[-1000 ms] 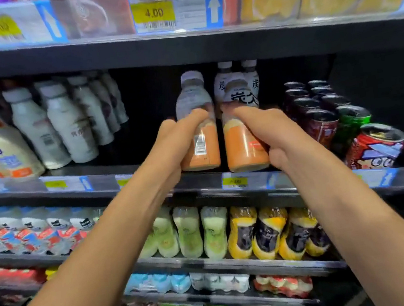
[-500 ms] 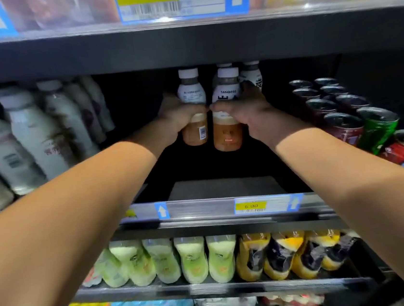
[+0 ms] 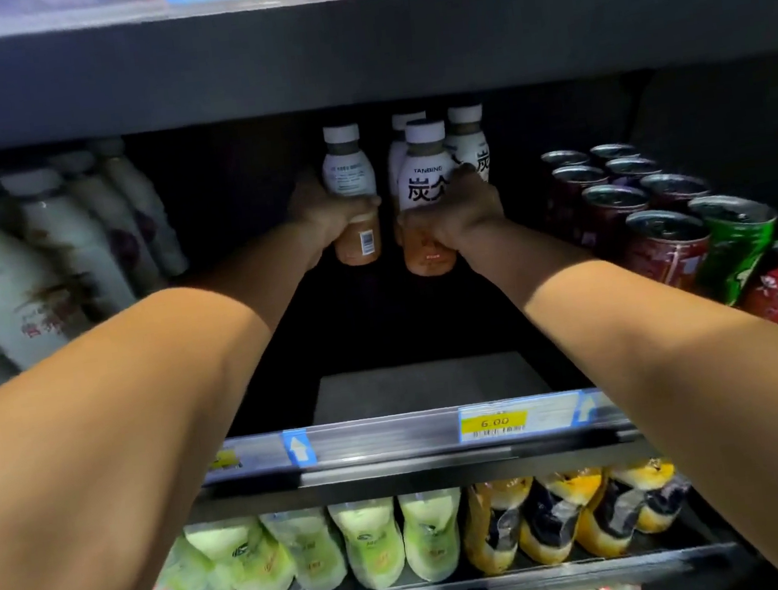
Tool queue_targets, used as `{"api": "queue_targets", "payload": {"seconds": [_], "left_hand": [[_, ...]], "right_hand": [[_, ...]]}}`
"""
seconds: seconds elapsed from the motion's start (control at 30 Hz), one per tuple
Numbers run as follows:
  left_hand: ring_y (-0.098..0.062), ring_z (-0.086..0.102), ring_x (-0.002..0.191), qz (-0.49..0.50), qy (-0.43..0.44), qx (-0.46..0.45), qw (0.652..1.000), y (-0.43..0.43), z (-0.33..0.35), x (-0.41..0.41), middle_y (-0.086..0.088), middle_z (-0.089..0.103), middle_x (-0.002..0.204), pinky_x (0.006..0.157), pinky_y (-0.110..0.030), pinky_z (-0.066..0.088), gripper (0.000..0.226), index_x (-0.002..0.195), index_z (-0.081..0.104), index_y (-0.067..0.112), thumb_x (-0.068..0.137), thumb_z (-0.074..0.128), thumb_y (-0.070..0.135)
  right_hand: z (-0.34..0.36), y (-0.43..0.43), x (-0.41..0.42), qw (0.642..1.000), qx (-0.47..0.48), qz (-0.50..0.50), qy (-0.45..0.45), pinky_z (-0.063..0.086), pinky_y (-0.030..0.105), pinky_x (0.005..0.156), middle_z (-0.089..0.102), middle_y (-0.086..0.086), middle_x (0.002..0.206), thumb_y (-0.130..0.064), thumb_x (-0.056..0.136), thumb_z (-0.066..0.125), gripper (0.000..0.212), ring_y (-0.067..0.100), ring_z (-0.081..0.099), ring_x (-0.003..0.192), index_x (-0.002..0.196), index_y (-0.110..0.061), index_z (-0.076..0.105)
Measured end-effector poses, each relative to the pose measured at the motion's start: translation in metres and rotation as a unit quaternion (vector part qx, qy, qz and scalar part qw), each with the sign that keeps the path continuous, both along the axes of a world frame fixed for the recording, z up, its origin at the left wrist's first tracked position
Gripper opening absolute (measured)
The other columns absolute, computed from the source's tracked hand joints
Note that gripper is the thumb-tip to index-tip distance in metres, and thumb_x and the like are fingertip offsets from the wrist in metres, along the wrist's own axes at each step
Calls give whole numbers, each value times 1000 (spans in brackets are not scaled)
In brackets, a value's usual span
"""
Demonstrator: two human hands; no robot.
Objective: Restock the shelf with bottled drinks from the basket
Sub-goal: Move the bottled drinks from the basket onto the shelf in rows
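Both my arms reach deep into the dark middle shelf. My left hand grips a white-capped bottle with an orange lower half, barcode side toward me. My right hand grips a matching bottle labelled TANBING. Two more of the same bottles stand right behind it at the back of the shelf. Whether the two held bottles stand on the shelf floor I cannot tell in the dark. The basket is out of view.
White milk bottles fill the left of this shelf, rows of red and green cans the right. A yellow 6.00 price tag sits on the rail. Green and yellow-black bottles line the shelf below. The upper shelf's underside hangs close overhead.
Both hands have carried their bottles from the shelf's front edge deep toward the back, up to the bottles standing there. The view has moved closer and tilted down.
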State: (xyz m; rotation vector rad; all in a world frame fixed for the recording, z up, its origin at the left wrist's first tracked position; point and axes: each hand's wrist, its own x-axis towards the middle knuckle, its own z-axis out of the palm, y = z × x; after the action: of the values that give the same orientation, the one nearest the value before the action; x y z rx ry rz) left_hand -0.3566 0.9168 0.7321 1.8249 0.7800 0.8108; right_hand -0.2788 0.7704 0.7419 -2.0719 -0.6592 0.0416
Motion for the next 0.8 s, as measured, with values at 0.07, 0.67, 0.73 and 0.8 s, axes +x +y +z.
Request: {"api": "queue_targets", "payload": {"seconds": [0.07, 0.67, 0.73, 0.8], "left_hand": [[-16, 65, 100, 11, -4, 7, 1000, 6, -5, 8, 0, 66, 118, 70, -26, 51, 68, 129, 53, 17, 71, 87, 27], [-21, 68, 105, 57, -11, 6, 998, 18, -17, 31, -7, 68, 120, 92, -36, 55, 69, 125, 58, 12, 68, 88, 37], [-21, 68, 105, 62, -11, 7, 998, 17, -16, 31, -7, 68, 120, 93, -36, 55, 68, 125, 58, 12, 69, 87, 36], [-22, 67, 106, 61, -10, 6, 998, 15, -15, 30, -7, 68, 120, 93, -36, 55, 66, 125, 58, 12, 70, 87, 35]], "right_hand": [[-2, 0, 2, 1000, -4, 0, -4, 51, 27, 91, 67, 5, 119, -34, 66, 89, 73, 22, 64, 111, 125, -13, 52], [-4, 4, 8, 998, -46, 32, -35, 45, 29, 94, 62, 6, 127, -40, 73, 85, 73, 24, 59, 120, 129, -13, 46], [-4, 6, 9, 998, -46, 34, -28, 46, 30, 96, 63, 5, 126, -40, 72, 85, 73, 24, 60, 119, 128, -14, 46], [-4, 6, 9, 998, -43, 39, -13, 49, 34, 98, 63, 6, 126, -38, 72, 86, 72, 25, 60, 118, 127, -14, 46]]}}
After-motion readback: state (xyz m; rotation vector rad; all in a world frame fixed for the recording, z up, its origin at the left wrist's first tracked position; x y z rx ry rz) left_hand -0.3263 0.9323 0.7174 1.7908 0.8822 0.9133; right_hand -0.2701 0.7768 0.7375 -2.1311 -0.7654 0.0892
